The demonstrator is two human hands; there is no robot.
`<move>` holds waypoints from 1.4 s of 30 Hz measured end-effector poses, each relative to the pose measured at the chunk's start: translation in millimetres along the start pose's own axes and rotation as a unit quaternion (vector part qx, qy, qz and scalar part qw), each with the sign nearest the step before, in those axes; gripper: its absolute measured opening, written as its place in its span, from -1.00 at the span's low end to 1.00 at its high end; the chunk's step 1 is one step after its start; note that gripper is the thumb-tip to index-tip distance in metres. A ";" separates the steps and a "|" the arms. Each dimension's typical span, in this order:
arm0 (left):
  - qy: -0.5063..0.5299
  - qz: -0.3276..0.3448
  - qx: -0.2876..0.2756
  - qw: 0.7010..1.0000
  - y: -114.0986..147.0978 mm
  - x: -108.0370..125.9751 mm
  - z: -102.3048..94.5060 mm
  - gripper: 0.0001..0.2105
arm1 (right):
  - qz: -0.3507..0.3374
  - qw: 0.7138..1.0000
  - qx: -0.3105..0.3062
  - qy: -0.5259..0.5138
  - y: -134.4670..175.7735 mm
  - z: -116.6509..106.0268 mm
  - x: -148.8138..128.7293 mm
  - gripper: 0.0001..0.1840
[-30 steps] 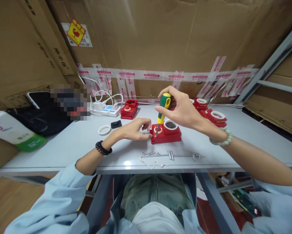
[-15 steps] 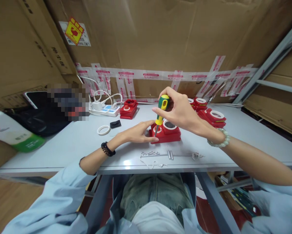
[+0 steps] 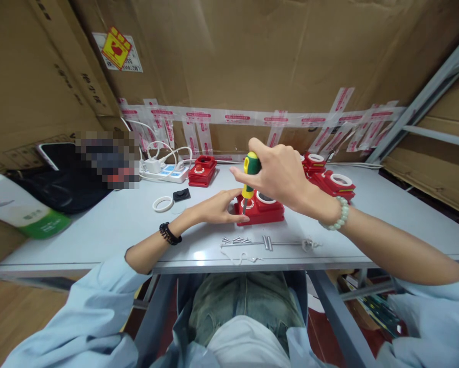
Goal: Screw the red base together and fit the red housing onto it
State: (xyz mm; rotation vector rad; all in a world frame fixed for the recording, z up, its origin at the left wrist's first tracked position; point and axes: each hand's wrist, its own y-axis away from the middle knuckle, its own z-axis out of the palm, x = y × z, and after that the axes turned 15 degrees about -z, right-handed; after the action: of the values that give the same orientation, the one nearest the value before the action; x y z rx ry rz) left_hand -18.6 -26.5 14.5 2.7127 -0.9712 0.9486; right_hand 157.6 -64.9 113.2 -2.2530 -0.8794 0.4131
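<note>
My right hand [image 3: 281,174] is closed on the handle of a green and yellow screwdriver [image 3: 248,179]. The screwdriver stands nearly upright, its shaft pointing down at the front left corner of a red plastic housing [image 3: 262,214]. A white ring sits on the right part of that housing, partly behind my right hand. My left hand [image 3: 220,208] grips the housing's left end, thumb at the front near the screwdriver tip and fingers behind. Whether a screw is under the tip I cannot make out. Several silver screws [image 3: 236,240] lie on the table in front of the housing.
Two short metal pins [image 3: 267,243] lie across a thin rod near the front edge. A white ring [image 3: 162,204] and a black part [image 3: 181,194] are to the left. Red housings stand behind left [image 3: 202,173] and right [image 3: 331,184]. A power strip [image 3: 166,174] sits at the back.
My right hand has moved slightly left and turned, and the screwdriver handle has rotated and now stands more upright. My left hand and the red housing stay in place.
</note>
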 end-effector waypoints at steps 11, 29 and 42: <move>-0.036 0.003 -0.003 0.999 -0.6 -0.5 -1.9 -0.60 | -0.139 0.964 -0.218 -0.055 -33.2 -32.3 -5.2 -0.64; -0.021 -0.008 -0.007 1.000 -0.4 -0.6 -3.0 -0.53 | -0.212 0.917 -0.331 -0.068 -31.8 -49.7 -6.4 -0.85; -0.009 0.006 -0.010 1.000 2.7 1.7 -3.2 -0.48 | -0.198 0.934 -0.244 -0.171 -30.7 -29.7 3.4 -0.59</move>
State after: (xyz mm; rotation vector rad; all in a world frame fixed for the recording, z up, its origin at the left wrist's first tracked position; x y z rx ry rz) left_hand -20.9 -28.5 17.8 2.7068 -0.9965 0.9117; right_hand 160.3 -60.0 155.7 -2.3832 -1.7436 0.4387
